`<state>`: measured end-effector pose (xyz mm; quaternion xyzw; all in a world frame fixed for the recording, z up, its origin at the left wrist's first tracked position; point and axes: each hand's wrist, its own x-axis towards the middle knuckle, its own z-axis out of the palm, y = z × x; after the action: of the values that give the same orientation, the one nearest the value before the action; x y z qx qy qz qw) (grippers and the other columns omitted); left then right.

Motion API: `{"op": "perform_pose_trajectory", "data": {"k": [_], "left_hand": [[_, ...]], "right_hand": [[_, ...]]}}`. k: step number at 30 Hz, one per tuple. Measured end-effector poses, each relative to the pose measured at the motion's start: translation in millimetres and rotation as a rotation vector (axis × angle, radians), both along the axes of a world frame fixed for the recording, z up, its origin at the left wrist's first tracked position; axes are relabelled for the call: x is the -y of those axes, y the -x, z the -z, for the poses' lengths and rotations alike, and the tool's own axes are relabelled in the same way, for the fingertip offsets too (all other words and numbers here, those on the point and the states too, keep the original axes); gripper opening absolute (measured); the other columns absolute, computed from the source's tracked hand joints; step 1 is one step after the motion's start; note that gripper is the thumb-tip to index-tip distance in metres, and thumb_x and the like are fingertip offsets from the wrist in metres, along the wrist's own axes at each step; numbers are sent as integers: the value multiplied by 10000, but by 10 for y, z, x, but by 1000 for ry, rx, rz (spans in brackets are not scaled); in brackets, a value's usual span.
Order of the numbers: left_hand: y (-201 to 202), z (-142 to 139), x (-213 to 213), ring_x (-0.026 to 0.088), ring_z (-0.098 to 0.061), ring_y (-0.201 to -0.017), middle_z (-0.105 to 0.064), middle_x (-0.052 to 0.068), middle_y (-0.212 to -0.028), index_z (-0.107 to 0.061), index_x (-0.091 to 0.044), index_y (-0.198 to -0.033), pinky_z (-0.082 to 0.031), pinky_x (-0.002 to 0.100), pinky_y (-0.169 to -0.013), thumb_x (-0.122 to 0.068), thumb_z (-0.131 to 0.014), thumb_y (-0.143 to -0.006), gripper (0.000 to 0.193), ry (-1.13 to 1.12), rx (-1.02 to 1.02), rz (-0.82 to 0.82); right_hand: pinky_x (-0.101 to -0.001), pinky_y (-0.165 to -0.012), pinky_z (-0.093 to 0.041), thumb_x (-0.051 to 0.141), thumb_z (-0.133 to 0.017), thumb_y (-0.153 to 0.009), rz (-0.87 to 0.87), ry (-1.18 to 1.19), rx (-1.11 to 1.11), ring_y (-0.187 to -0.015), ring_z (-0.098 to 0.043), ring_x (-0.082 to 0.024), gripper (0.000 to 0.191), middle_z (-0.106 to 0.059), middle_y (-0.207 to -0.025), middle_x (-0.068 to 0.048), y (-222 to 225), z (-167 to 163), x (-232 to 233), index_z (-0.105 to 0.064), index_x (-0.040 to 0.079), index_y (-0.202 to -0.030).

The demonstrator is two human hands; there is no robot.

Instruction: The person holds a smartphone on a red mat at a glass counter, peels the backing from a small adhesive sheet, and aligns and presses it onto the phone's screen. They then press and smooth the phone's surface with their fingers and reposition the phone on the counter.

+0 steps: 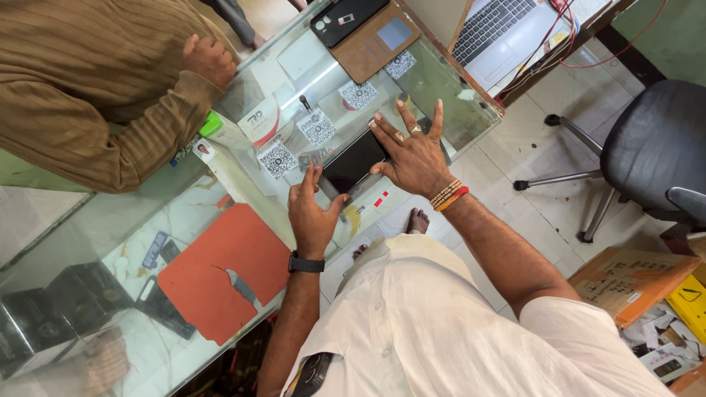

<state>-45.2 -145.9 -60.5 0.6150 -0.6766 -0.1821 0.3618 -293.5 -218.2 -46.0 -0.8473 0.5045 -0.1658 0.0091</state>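
A black phone (351, 163) lies flat on the glass counter (441, 95). My left hand (312, 213), with a black watch on the wrist, sits at the phone's near end, its fingers apart and its fingertips at the phone's corner. My right hand (413, 153), with rings and beaded bracelets, is spread wide over the phone's far end, thumb and forefinger touching its edges. Neither hand lifts the phone.
Another person in a brown ribbed sweater (81, 81) leans on the counter with a fist (209, 59). Also on the counter are an orange mat (220, 272), square code cards (318, 126), a brown case (375, 40) and a laptop (500, 29). An office chair (654, 147) and cardboard box (632, 283) stand to the right.
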Motion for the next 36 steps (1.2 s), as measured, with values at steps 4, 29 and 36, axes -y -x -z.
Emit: {"op": "perform_pose_trajectory", "data": {"k": [4, 29, 36], "left_hand": [[4, 0, 11, 245, -564, -1023, -687, 69, -1382, -431, 4, -1520, -487, 366, -945, -201, -929, -716, 968, -9, -10, 0], [10, -25, -67, 251, -582, -1083, -692, 76, -1375, -445, -15, -1524, -475, 382, -983, -181, -915, -736, 933, -1, -38, 2], [-28, -33, -70, 254, -593, -1111, -696, 84, -1356, -439, -10, -1519, -463, 391, -1002, -192, -928, -721, 953, 21, -22, 0]], "right_hand": [[-780, -1136, 127, 806, -251, -989, 5, 16, 11, -1571, -266, -370, 917, -494, -1615, 8, -25, -3, 8, -541, 122, -1528], [-744, -1170, 142, 774, -404, -954, -164, -2, 18, -1566, -259, -319, 833, -542, -1561, 23, -625, -65, -497, -528, 177, -1521], [-754, -1142, 163, 793, -371, -926, -20, 24, -68, -1576, -256, -332, 873, -523, -1571, 28, -263, -195, -144, -541, 183, -1527]]}}
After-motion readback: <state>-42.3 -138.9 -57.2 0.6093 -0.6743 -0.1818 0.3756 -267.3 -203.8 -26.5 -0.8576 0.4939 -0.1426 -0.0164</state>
